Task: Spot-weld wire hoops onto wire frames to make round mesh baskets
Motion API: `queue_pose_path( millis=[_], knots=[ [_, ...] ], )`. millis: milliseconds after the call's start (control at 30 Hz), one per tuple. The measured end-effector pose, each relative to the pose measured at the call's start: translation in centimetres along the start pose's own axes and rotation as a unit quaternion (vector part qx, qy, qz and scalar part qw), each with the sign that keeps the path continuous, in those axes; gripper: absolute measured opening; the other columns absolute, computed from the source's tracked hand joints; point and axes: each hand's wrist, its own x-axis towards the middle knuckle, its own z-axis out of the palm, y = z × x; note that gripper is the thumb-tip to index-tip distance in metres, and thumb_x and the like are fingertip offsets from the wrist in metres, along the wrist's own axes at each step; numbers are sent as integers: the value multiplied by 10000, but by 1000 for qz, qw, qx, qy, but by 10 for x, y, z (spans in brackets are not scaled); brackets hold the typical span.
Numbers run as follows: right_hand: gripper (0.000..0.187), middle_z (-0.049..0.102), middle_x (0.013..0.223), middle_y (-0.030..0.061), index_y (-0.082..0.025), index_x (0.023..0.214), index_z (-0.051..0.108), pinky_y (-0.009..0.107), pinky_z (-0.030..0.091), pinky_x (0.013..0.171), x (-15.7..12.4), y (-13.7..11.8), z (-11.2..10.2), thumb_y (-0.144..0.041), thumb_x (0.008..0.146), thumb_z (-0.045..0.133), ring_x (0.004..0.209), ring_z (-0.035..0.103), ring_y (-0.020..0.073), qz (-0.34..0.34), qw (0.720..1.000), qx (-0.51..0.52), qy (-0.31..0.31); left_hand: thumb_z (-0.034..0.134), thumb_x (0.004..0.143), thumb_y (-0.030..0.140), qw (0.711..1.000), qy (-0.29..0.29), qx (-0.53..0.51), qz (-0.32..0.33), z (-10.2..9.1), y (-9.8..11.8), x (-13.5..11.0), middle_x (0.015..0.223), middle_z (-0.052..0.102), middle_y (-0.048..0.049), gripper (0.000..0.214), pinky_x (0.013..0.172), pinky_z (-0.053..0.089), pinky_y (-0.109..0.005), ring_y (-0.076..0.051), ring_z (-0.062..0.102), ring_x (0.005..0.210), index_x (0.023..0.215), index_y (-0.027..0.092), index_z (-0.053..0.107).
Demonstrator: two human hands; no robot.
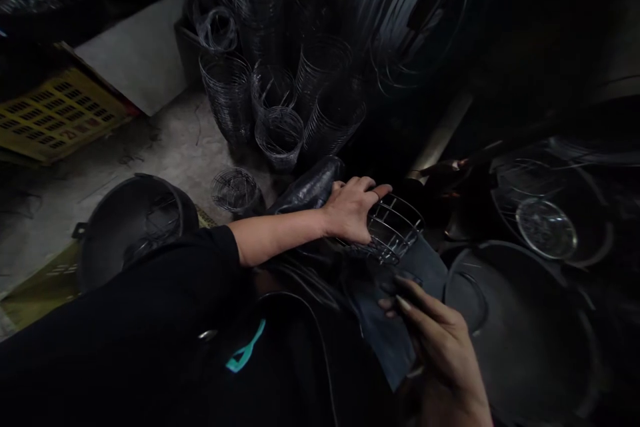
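A small round wire basket [397, 221] made of bent metal wire rests over my lap. My left hand [350, 210] is closed on its near side, fingers over the rim and thumb lower down. My right hand [440, 330] is just below and to the right of the basket, apart from it. Its thumb and fingertips are pressed together in a pinch; what lies between them is too dark to make out. Under both hands a dark grey cloth [385, 340] hangs over my legs.
Stacks of wire baskets [227, 97] stand on the floor ahead. A dark basin [135, 227] is at left, a large dark tub [530, 340] at right. Further off are a yellow crate [55, 113] and a coil of wire [473, 7]. A clear round dish [546, 228] sits at right.
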Motion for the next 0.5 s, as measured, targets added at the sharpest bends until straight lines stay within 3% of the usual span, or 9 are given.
queue_pose_path(
  millis=[67, 167, 333, 500],
  knots=[
    [432, 744, 848, 65, -234, 1053, 743, 290, 578, 635, -1, 13, -9, -312, 641, 847, 704, 700, 204, -21, 996, 2, 91, 757, 557, 484, 1000, -1, -3, 0, 0, 0, 1, 1301, 472, -122, 958, 968, 392, -511, -310, 467, 1165, 1406, 213, 407],
    [511, 742, 942, 44, -246, 1135, 701, 337, 594, 698, 3, 27, -16, -321, 650, 844, 745, 706, 212, -51, 988, -16, 144, 766, 546, 461, 1000, -7, -8, 3, -1, 1, 1, 1293, 475, -118, 969, 962, 399, -504, -310, 470, 1163, 1410, 213, 404],
    [459, 744, 924, 68, -216, 1140, 696, 371, 583, 795, 9, 29, -18, -351, 714, 798, 846, 710, 224, -53, 991, 9, 122, 768, 531, 424, 1000, -18, -4, -3, -5, 4, 1, 1303, 467, -123, 981, 959, 411, -498, -317, 473, 1161, 1416, 213, 399],
    [361, 722, 1052, 77, -248, 1038, 737, 329, 588, 698, 9, 17, -13, -282, 683, 795, 897, 708, 245, -55, 990, 71, 109, 752, 530, 419, 1000, -18, -2, -3, -4, 4, 3, 1298, 467, -122, 977, 969, 404, -522, -320, 474, 1163, 1416, 209, 399]
  ],
)
